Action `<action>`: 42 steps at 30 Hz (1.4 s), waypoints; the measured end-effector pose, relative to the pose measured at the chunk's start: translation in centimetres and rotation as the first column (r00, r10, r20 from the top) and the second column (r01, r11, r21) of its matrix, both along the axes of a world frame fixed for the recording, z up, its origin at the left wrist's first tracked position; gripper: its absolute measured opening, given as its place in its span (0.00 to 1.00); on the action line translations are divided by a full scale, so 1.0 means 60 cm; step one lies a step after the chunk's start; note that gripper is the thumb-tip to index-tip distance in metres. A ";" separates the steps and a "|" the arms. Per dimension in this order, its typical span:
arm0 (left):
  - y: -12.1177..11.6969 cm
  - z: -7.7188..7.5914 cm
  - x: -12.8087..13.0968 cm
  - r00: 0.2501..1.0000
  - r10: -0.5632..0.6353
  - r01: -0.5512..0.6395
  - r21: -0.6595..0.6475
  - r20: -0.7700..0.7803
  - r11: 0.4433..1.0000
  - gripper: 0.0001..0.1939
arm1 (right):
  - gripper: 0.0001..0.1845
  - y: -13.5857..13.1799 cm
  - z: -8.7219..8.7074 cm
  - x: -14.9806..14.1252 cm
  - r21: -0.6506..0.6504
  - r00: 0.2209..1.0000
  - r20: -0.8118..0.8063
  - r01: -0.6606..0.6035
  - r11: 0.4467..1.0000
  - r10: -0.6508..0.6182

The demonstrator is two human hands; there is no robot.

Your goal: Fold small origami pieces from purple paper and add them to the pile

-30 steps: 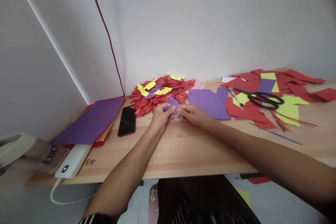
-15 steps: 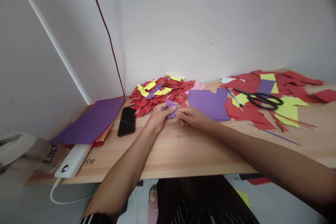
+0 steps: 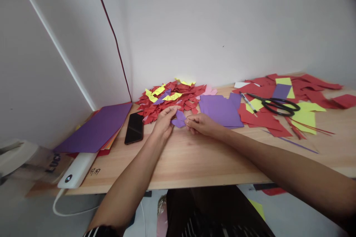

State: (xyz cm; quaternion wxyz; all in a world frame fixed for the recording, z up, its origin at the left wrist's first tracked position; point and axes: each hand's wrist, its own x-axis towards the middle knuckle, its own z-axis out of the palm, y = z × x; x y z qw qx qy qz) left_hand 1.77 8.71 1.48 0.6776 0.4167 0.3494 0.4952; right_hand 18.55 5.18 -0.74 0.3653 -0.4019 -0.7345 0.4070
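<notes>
A small folded piece of purple paper point(image 3: 180, 119) is held between my two hands, just above the front of the table. My left hand point(image 3: 164, 121) grips its left side, with a fingertip at the upper corner; some of the fingers are hidden behind. From the right, the thumb and fingers of my right hand point(image 3: 200, 123) pinch the paper's right edge. Just behind my hands lies a heap of folded red paper pieces point(image 3: 155, 112) with some yellow, purple and pink ones. A stack of purple paper squares point(image 3: 219, 109) rests beyond my right hand.
A black phone point(image 3: 134, 128) lies left of my hands, near purple sheets point(image 3: 97, 126) stacked over other colours. A white power bank point(image 3: 79, 170) sits at the left front. Black-handled scissors point(image 3: 278, 106), a pen point(image 3: 248, 103) and red and yellow scraps point(image 3: 267, 123) lie right.
The purple paper shows more of its folded shape between my hands. The thumb of my left hand has lifted off its face and moved up. My right hand has barely moved.
</notes>
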 end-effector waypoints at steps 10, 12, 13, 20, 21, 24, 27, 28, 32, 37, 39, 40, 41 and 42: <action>-0.005 -0.016 0.006 0.989 -0.119 0.122 0.025 -0.087 0.992 0.23 | 0.20 0.007 0.002 0.008 -0.059 0.987 -0.088 0.132 0.990 -0.137; -0.002 -0.018 0.006 0.992 -0.083 0.086 0.030 -0.094 0.996 0.22 | 0.20 0.005 0.003 0.006 -0.051 0.987 -0.097 0.121 0.991 -0.126; -0.001 -0.018 0.006 0.993 -0.069 0.072 0.028 -0.095 0.997 0.22 | 0.20 0.004 0.003 0.005 -0.048 0.987 -0.103 0.119 0.992 -0.123; 0.000 -0.012 0.005 0.993 -0.056 0.056 -0.002 -0.106 0.998 0.20 | 0.21 0.002 0.007 0.004 -0.037 0.984 -0.105 0.140 0.989 -0.143; 0.001 -0.011 0.003 0.992 -0.009 0.012 0.021 -0.123 1.000 0.19 | 0.20 0.001 0.009 0.005 -0.038 0.981 -0.101 0.161 0.986 -0.164; 0.001 -0.009 0.001 0.957 0.228 -0.191 0.200 -0.181 0.961 0.18 | 0.19 -0.001 0.014 0.011 -0.044 0.961 -0.080 0.263 0.964 -0.266; -0.006 -0.007 0.005 0.914 0.329 -0.224 0.382 -0.236 0.896 0.13 | 0.18 -0.001 0.013 0.016 0.057 0.938 -0.017 0.347 0.936 -0.347; -0.009 -0.007 0.008 0.915 0.301 -0.174 0.410 -0.270 0.895 0.11 | 0.17 -0.001 0.011 0.018 0.137 0.930 0.021 0.360 0.923 -0.366; -0.026 -0.013 0.024 0.919 0.130 0.018 0.371 -0.371 0.928 0.10 | 0.14 0.006 0.000 0.022 0.435 0.875 0.221 0.306 0.847 -0.430; -0.030 -0.023 0.032 0.935 0.053 0.054 0.289 -0.350 0.956 0.11 | 0.13 0.009 -0.002 0.022 0.472 0.802 0.371 0.272 0.839 -0.468; -0.028 -0.027 0.031 0.945 0.024 0.067 0.265 -0.326 0.962 0.11 | 0.13 0.007 0.001 0.022 0.488 0.785 0.401 0.253 0.835 -0.473; -0.027 -0.028 0.030 0.951 0.014 0.067 0.250 -0.308 0.966 0.12 | 0.13 0.006 0.002 0.022 0.502 0.780 0.412 0.238 0.832 -0.471; -0.027 -0.029 0.030 0.958 0.010 0.060 0.233 -0.288 0.971 0.13 | 0.13 0.005 0.003 0.022 0.517 0.774 0.422 0.221 0.827 -0.471; -0.028 -0.029 0.030 0.963 0.009 0.050 0.215 -0.268 0.975 0.14 | 0.14 0.003 0.004 0.021 0.537 0.769 0.430 0.204 0.819 -0.473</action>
